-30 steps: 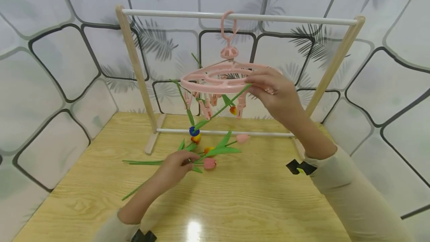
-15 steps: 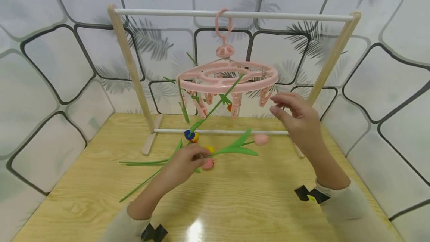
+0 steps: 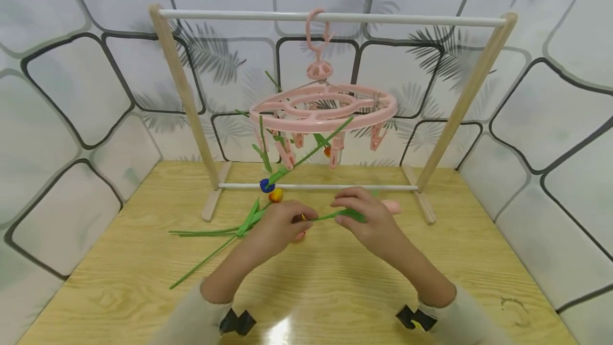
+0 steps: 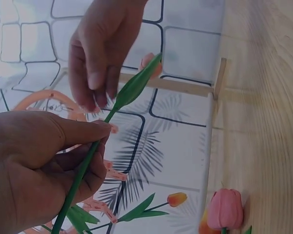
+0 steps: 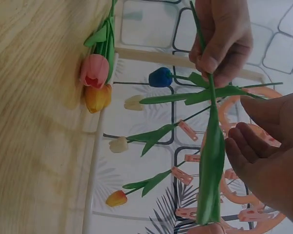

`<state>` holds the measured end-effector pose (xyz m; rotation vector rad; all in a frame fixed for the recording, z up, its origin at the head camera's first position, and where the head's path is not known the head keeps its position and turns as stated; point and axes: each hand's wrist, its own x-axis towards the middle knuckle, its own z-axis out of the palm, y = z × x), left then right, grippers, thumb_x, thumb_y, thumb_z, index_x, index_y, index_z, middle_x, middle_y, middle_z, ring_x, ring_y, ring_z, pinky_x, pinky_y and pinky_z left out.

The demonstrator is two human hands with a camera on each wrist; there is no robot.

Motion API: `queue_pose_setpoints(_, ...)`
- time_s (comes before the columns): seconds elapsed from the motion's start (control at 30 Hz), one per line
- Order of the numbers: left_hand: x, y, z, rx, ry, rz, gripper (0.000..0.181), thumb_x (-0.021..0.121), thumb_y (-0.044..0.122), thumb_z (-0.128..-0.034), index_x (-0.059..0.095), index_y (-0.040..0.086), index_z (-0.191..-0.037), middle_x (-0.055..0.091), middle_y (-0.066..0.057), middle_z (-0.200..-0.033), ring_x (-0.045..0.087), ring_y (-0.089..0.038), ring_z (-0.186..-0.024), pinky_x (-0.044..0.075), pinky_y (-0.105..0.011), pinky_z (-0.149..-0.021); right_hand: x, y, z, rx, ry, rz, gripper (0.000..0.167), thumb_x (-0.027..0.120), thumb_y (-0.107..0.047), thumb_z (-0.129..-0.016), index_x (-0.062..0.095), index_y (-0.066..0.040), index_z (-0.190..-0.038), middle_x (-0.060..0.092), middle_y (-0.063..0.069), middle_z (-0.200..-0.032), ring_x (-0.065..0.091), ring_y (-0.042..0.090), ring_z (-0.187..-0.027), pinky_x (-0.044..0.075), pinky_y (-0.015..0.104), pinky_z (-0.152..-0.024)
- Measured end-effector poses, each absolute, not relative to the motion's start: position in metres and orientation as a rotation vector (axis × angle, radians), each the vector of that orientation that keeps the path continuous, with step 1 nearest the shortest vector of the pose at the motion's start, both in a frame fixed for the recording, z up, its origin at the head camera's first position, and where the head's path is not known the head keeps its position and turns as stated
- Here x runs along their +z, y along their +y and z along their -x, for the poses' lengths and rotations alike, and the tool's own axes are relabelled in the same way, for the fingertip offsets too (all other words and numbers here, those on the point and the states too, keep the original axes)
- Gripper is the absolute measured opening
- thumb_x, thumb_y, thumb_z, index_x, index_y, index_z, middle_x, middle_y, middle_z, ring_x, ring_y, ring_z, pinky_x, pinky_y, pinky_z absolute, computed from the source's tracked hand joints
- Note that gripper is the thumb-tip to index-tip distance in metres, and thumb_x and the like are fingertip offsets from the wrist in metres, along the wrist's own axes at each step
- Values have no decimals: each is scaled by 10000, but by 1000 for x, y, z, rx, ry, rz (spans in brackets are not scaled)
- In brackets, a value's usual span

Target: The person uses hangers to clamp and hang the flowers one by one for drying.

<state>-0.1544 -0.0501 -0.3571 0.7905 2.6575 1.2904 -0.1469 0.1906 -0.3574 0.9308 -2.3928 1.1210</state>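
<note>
My left hand point(image 3: 280, 222) pinches the stem of an artificial pink tulip point(image 3: 391, 206) just above the table. Its green leaf point(image 4: 136, 85) extends beyond the fingertips toward the right. Beside that leaf is my right hand point(image 3: 369, 222), its fingers loosely bent and not closed round anything; the right wrist view shows it next to the leaf point(image 5: 212, 165). In front hangs a pink clip hanger point(image 3: 318, 125) with several tulips clipped to it, among them a blue tulip point(image 5: 160, 77), pale ones and an orange-yellow tulip point(image 5: 116, 198).
The hanger hooks over the white top bar point(image 3: 407, 18) of a wooden-legged rack point(image 3: 184, 95). Loose tulips lie on the wood table point(image 3: 335, 292), their green stems point(image 3: 206, 232) pointing left; a pink bloom point(image 5: 94, 69) and an orange-yellow bloom point(image 5: 97, 99) lie together.
My right hand has left the hanger's rim and come down beside the pink tulip's leaf. My left hand has drawn the pink tulip to the right, away from the other loose stems.
</note>
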Motion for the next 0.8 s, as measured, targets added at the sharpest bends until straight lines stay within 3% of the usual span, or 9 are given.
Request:
queue_pose_setpoints(0.13, -354, -46, 155, 1265, 2649, -835, 188, 650, 82, -984, 739, 101, -1149, 684, -5, -1053, 595, -97, -745, 531, -243, -634, -366, 186, 148, 1141, -2467, -930, 306, 756, -5, -878, 720, -96, -1168, 609, 57, -1276, 580, 262, -1210, 563, 397, -921)
queue_pose_setpoints(0.37, -349, -42, 156, 1224, 2641, -870, 196, 636, 88, -995, 737, 120, -1160, 687, -14, -1076, 606, -109, -701, 536, -253, -605, -370, 184, 150, 1129, -2519, -907, 300, 748, -3, -885, 731, -125, -1158, 647, 1, -1204, 635, 185, -1085, 567, 309, -814)
queue_pose_setpoints(0.63, -346, -37, 153, 1026, 2867, -1010, 208, 694, 78, -953, 748, 145, -1142, 720, 12, -1113, 641, -133, -955, 553, -252, -761, -371, 184, 150, 1168, -2572, -857, 264, 732, -17, -903, 742, -142, -1135, 683, -27, -1139, 656, 149, -1024, 573, 282, -812)
queue_pose_setpoints(0.8, -342, -36, 144, 1028, 3124, -1296, 203, 747, 41, -903, 753, 128, -1087, 729, 20, -1067, 640, -186, -1053, 558, -300, -867, -373, 188, 152, 1208, -2513, -932, 266, 720, 18, -898, 732, -118, -1126, 691, -5, -1124, 658, 159, -1024, 583, 296, -826)
